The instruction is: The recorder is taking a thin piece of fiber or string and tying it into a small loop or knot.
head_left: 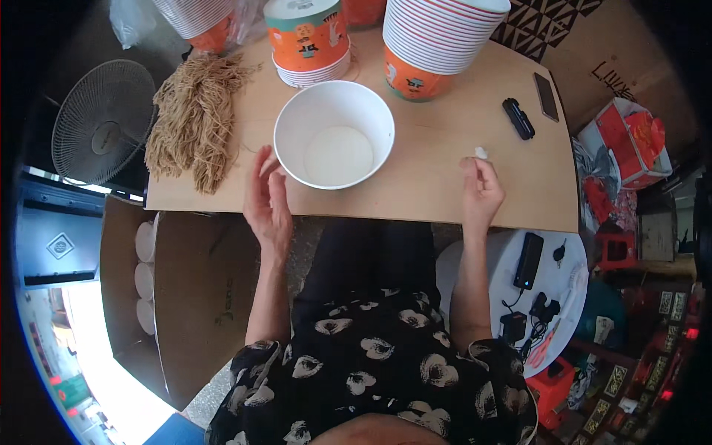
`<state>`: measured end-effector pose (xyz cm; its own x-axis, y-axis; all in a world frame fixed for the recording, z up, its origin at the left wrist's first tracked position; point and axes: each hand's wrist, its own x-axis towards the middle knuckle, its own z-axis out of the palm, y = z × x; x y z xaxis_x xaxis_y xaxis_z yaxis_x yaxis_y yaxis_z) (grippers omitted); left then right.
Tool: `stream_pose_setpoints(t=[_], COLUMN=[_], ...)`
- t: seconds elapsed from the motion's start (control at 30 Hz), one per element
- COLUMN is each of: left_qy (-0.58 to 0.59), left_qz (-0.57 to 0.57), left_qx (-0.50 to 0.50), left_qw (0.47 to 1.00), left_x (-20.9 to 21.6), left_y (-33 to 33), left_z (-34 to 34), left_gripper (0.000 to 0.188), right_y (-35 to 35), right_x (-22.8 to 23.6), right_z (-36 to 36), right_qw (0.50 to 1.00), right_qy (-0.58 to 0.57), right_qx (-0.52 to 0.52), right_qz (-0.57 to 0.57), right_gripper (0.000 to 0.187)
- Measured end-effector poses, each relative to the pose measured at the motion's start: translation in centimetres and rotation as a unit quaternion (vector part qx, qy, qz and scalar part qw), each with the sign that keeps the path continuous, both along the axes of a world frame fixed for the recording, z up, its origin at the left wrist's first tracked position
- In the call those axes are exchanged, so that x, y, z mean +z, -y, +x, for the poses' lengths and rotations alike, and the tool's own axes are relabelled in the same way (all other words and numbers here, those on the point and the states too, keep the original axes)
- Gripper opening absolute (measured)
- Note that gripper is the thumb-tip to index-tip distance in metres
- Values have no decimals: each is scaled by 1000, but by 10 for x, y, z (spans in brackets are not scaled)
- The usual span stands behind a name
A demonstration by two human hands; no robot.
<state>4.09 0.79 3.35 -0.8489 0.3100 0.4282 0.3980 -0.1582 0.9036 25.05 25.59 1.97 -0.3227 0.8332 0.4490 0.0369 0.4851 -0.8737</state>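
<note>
A white paper bucket (335, 135) lies with its wide mouth toward me, showing a bare inside. My left hand (268, 204) is beside its left rim, fingers apart and upright; whether a fingertip touches the rim I cannot tell. Over the table's right part, my right hand (482, 187) is closed with the fingers curled together. A small white scrap (480, 153) shows right at its fingertips; whether it is pinched or lies on the table is unclear. Behind the bucket stand an upside-down stack of orange printed buckets (308, 48) and a taller stack of nested buckets (434, 44).
A bundle of tan cords (196, 122) hangs toward the table's left front edge. A black case (518, 119) and a phone (546, 96) lie at the right. An open carton (200, 297) stands below left, a round white stool (556, 297) with chargers below right. A fan (104, 122) stands left.
</note>
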Motion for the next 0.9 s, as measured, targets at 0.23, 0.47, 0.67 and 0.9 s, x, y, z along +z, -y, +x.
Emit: stream_pose_setpoints(t=[0.23,0.47,0.67,0.9], left_qy=[-361,-223,-98,28], left_qz=[-238,-112,27,54], left_qx=[-21,-141,-217,-266], left_qw=[901,958,971,962], left_x=[35,27,21,6], left_y=[2,22,23,37], left_z=[6,-20,-32,-39], left_gripper=[38,27,35,49], right_y=[33,46,59,78], right_x=[12,40,44,45], right_z=[-17,-64,-83,-84], right_qw=[988,962,935,947], right_qy=[40,23,35,22], right_qx=[137,251,318,291], right_qz=[-55,103,151,138], right_gripper=[16,64,74,70])
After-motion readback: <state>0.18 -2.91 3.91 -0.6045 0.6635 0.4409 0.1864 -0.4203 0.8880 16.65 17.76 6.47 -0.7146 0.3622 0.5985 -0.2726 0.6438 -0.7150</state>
